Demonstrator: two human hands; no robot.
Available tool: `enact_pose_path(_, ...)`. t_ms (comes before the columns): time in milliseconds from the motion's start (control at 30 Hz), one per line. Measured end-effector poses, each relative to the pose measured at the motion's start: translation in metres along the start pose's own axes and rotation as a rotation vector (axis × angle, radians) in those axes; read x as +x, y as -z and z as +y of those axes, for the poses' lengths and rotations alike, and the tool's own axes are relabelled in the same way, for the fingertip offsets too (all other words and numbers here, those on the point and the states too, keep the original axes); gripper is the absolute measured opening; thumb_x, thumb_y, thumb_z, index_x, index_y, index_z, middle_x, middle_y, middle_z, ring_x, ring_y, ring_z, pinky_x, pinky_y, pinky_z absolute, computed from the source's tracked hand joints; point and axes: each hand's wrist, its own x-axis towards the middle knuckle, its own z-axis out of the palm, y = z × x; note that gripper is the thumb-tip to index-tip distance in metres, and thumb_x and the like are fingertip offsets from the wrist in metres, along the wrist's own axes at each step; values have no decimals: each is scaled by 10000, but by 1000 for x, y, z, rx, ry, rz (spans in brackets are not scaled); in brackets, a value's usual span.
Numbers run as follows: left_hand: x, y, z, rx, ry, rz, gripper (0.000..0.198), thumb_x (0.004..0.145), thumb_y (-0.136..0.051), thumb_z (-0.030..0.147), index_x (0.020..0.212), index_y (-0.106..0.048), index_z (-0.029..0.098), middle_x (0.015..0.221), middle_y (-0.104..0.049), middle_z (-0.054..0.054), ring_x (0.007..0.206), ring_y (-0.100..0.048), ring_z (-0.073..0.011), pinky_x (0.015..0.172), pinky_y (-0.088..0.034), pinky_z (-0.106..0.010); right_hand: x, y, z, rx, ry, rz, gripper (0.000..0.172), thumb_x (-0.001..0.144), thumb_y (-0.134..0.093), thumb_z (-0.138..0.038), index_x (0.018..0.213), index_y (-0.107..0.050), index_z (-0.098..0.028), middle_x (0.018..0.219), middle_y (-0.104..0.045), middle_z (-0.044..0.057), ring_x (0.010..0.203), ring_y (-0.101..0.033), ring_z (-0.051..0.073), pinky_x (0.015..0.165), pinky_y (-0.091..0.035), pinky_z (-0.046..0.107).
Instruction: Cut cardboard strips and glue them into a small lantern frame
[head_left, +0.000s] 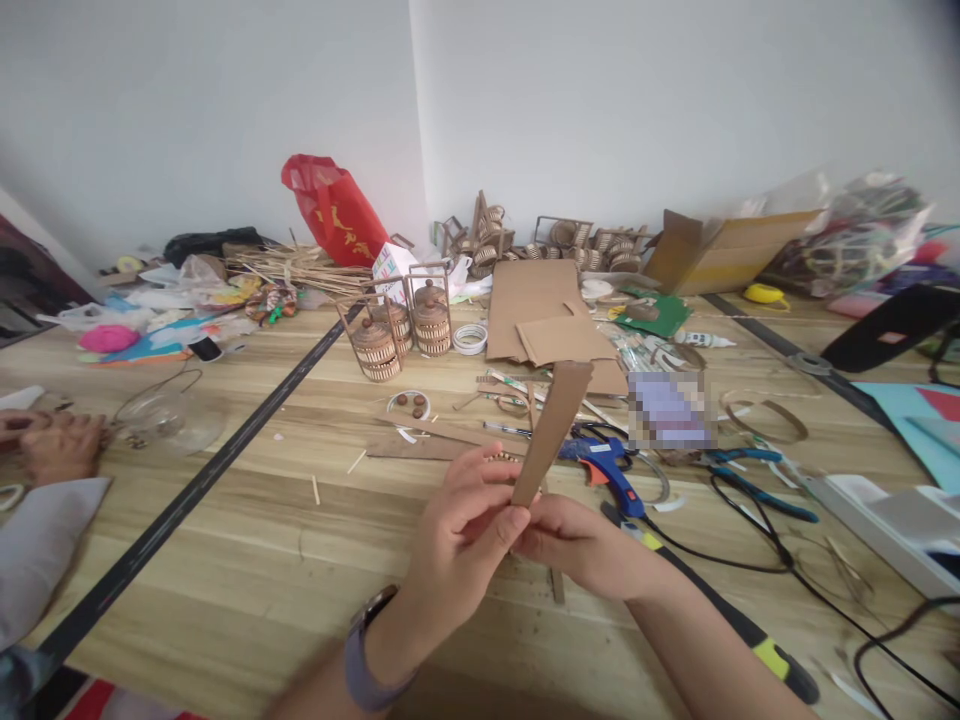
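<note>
A brown cardboard strip (553, 435) slants up and away from my hands over the table. My left hand (469, 530) pinches its lower end between thumb and fingers. Close against it, my right hand (581, 548) has its fingers closed at the strip's base; what they hold is hidden. Part of a beaded-looking edge (504, 456) shows behind my left fingers, its whole shape covered. Just beyond lies a blue hot glue gun (611, 470) with an orange trigger. A long flat brown strip (420, 447) rests left of it.
Small slatted baskets with handles (377, 350) stand beyond my hands, near white tape rolls (470, 339). Cardboard sheets (532, 300) lie behind. Pliers (765, 485), a black-and-yellow-handled tool (780, 665), cables and a white power strip (885, 520) crowd the right. Another person's hands (64, 445) are at left.
</note>
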Motion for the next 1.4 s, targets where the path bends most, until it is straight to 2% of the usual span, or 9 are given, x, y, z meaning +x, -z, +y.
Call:
enact_pose_path(167,2,-3,0,84,-97,52,202,954,-561,308,906,-741,230,1084,-713,-61,1153,-583,-232,1087,-383,-456,-5,2,-8,37,17,11,417,937,-512,-525,1048,-690,-165,883,-666,46,836,-602,172,784,-519,311)
enact_pose_path(333,0,-7,-3,178,-129,123,212,953,-566,342,925,-746,235,1174,-647,-80,1247,-491,-254,1110,-341,-468,-14,9,-36,-122,38,317,415,876,-604,-531,1135,-682,-217,1074,-704,91,988,-638,229,919,-496,370)
enact_pose_path(433,-2,-8,-2,189,-113,118,226,954,-564,358,946,-747,227,1243,-601,-94,1250,-477,-265,1106,-339,-477,-14,7,-54,-322,55,470,316,862,-616,-505,1006,-732,-249,987,-735,69,897,-666,231,829,-522,347)
enact_pose_path(567,-3,-10,-2,194,-122,124,240,969,-536,346,959,-739,219,1282,-563,-104,1255,-468,-267,1096,-344,-474,-10,-1,-64,-525,93,555,215,864,-602,-434,817,-737,-274,771,-719,29,747,-664,208,653,-513,299)
enact_pose_path(833,-5,-14,-6,231,-125,157,224,968,-534,325,947,-734,225,1323,-508,-103,1299,-408,-273,1094,-337,-462,-9,-5,-54,-582,147,610,207,897,-566,-398,794,-694,-271,817,-725,46,778,-671,208,675,-518,296)
enact_pose_path(1000,-7,-15,-10,224,-106,163,244,973,-521,332,911,-734,229,1353,-488,-98,1319,-384,-276,1105,-322,-469,-5,-8,-48,-535,118,648,234,892,-560,-404,730,-624,-247,747,-673,37,722,-636,185,637,-487,280)
enact_pose_path(1133,-8,-15,-12,225,-106,171,225,964,-540,334,909,-735,235,1395,-473,-89,1332,-374,-279,1107,-319,-467,-1,-11,-44,-381,80,654,273,894,-555,-435,723,-591,-224,699,-617,22,672,-582,164,637,-471,279)
enact_pose_path(1233,-8,-15,-12,221,-96,164,220,961,-546,336,914,-736,238,1404,-475,-82,1340,-368,-283,1111,-317,-477,2,-12,-43,-169,35,601,264,890,-564,-468,877,-627,-212,784,-640,35,740,-596,176,702,-505,299)
enact_pose_path(1400,-7,-16,-11,205,-78,157,255,964,-531,375,922,-741,236,1349,-523,-89,1317,-395,-289,1099,-348,-485,5,-12,-45,51,-48,555,382,862,-609,-484,1120,-633,-204,860,-649,40,780,-590,175,772,-515,312)
